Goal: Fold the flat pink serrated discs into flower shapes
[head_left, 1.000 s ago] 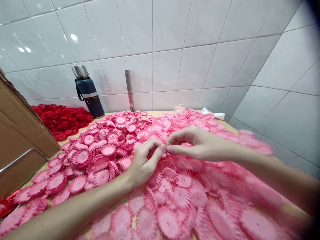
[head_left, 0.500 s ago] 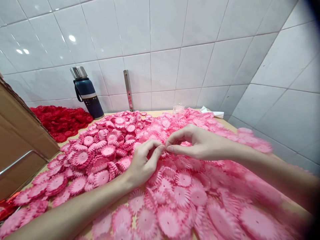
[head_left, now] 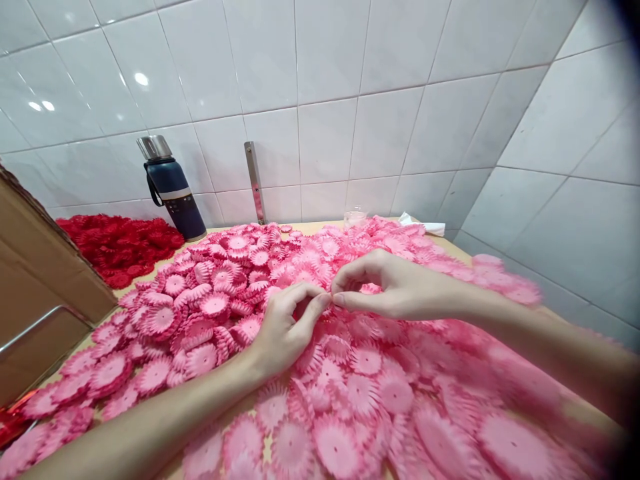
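Note:
Above a wide heap of pink fringed fabric discs (head_left: pixel 337 448), my two hands meet tip to tip. My left hand (head_left: pixel 290 327) comes from the lower left, its thumb and forefinger pinched together. From the right reaches my right hand (head_left: pixel 383 283), also closed in a pinch, its fingertips touching or almost touching those of the left. Whatever lies between the fingertips is too small or too hidden to make out. Many of the discs show a small hole at the centre, and their edges are darker pink.
A pile of red fringed pieces (head_left: pixel 120 243) lies at the back left beside a dark blue flask (head_left: pixel 177 197). A cardboard box (head_left: pixel 45 280) stands at the left edge. A metal strip (head_left: pixel 255 183), a clear cup (head_left: pixel 355 217) and white paper (head_left: pixel 433 228) are near the tiled wall.
The view has shifted very slightly. Both hands keep the same pinched pose at the same place over the discs.

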The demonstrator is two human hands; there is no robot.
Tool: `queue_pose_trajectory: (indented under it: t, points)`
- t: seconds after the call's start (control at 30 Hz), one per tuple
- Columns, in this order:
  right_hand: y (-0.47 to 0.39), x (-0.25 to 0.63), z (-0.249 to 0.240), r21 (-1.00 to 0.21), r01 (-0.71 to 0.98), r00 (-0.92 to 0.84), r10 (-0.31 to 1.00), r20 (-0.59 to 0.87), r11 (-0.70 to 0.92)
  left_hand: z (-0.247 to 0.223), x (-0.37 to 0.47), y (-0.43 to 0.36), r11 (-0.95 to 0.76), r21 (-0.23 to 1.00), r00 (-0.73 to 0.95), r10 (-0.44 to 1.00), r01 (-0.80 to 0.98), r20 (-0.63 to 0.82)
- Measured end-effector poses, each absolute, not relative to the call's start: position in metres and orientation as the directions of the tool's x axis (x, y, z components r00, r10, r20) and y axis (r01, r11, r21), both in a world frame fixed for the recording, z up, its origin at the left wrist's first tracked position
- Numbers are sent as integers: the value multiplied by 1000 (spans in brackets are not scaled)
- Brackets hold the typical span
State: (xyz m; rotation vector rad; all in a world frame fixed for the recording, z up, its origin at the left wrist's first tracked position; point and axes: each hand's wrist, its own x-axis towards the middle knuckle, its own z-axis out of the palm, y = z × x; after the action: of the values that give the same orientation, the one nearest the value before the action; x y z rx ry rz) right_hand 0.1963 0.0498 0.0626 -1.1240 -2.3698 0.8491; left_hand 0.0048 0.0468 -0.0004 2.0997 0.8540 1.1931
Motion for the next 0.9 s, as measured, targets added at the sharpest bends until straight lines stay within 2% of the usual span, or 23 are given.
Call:
queue_pose_trajectory:
  t: [0.4, 0.6, 0.9]
  points:
    - [47, 192, 65, -623, 570, -581, 799, 156, 536, 1, 5, 44, -616, 753, 387, 769, 232, 509]
    - [49, 194, 61, -632, 552, -626, 771, 117, 544, 0, 5, 46, -561, 794, 338, 813, 234, 475]
    - [49, 195, 59, -585, 538, -617, 756, 217, 607, -1, 5, 46, -543, 817, 354, 815, 193, 458]
